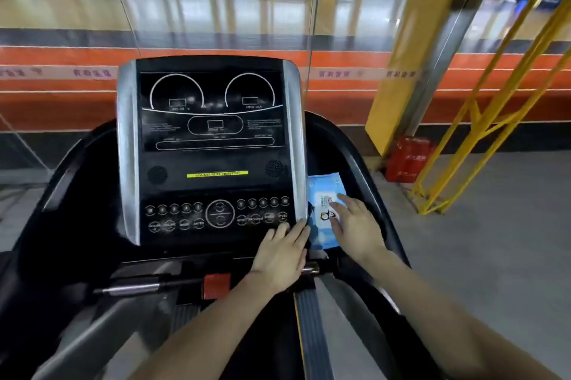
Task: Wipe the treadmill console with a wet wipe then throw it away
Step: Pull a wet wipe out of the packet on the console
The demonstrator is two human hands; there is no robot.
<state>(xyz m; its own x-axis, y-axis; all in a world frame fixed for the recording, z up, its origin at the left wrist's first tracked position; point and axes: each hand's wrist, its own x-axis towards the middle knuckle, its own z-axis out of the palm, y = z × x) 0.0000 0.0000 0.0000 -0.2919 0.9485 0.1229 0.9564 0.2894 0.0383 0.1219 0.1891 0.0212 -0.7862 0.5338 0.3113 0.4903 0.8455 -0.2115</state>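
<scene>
Right hand [355, 226] lies flat, fingers straight, on the blue wipes pack [324, 194], which sits on the ledge just right of the console [210, 144]. Left hand [282, 253] is flat too, fingers together, fingertips at the console's lower right corner beside the pack. A red box [409, 160] stands on the floor, right.
</scene>
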